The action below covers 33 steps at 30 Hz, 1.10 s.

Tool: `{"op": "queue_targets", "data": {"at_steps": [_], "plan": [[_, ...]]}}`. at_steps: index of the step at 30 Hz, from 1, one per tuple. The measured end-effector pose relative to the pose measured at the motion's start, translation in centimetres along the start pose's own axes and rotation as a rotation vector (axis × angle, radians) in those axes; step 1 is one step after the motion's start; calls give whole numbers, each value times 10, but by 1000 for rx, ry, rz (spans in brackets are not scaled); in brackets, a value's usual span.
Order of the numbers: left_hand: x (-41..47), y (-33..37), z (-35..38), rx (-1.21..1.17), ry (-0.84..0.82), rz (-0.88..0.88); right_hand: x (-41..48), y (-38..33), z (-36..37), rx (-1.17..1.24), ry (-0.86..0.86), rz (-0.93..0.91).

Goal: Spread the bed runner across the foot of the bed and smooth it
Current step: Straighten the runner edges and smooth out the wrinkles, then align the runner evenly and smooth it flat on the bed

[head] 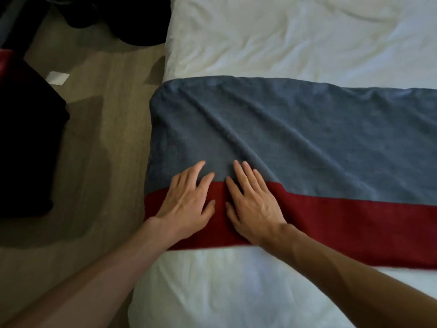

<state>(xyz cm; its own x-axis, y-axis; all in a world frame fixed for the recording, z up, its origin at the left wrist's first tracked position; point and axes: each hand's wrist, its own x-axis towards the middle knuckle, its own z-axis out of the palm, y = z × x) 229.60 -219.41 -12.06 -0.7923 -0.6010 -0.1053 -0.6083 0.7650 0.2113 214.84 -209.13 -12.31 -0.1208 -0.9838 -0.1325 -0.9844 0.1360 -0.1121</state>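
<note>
Two bare forearms nearest the lens, reaching up from the bottom edge toward the runner [295, 143]. Left hand [189, 200] flat, palm down, fingers spread, gripping nothing, pressed onto the runner at the seam between red band and grey-blue field. Right hand [253, 204] just beside it, likewise flat and open, fingers splayed, holding nothing, touching the cloth across the same seam. Thumbs near each other, not touching.

Outward from the hands: red band [354, 230] along the runner's near edge, mostly flat. Grey-blue part beyond the fingertips creased, with several long folds [236, 129] fanning from the runner's far left corner down toward the hands. Left end of the runner draped over the bed's side edge. Right end out of frame, so no telling how it lies there.

Bed [295, 39] in white sheets, showing on both sides of the runner, rumpled beyond its far edge. Left of the runner, wood-look floor [113, 138] with a scrap of white paper [57, 78] and dark, unclear shapes.

Judged progress: spreading largely done, runner already laid across the bed. Smoothing under way but unfinished, ridges in the grey-blue area left to press out, probably by sweeping both palms apart from the middle. Far edge somewhat wavy, likely worth a tug straight.
</note>
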Motion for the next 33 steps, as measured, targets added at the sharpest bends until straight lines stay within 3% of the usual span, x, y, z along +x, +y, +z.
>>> {"op": "queue_targets", "data": {"at_steps": [8, 14, 24, 29, 33], "plan": [[-75, 36, 18, -2, -119, 32, -89, -23, 11, 58, -105, 85], [-79, 43, 18, 60, -42, -38, -90, -28, 0, 14, -57, 118], [-127, 4, 21, 153, -109, 13, -97, -85, 5, 54, -75, 39], [-127, 7, 18, 91, -134, -1, -93, -80, 7, 142, -3, 19], [-107, 11, 21, -32, -33, -88, -68, -70, 11, 180, 117, 183]]}}
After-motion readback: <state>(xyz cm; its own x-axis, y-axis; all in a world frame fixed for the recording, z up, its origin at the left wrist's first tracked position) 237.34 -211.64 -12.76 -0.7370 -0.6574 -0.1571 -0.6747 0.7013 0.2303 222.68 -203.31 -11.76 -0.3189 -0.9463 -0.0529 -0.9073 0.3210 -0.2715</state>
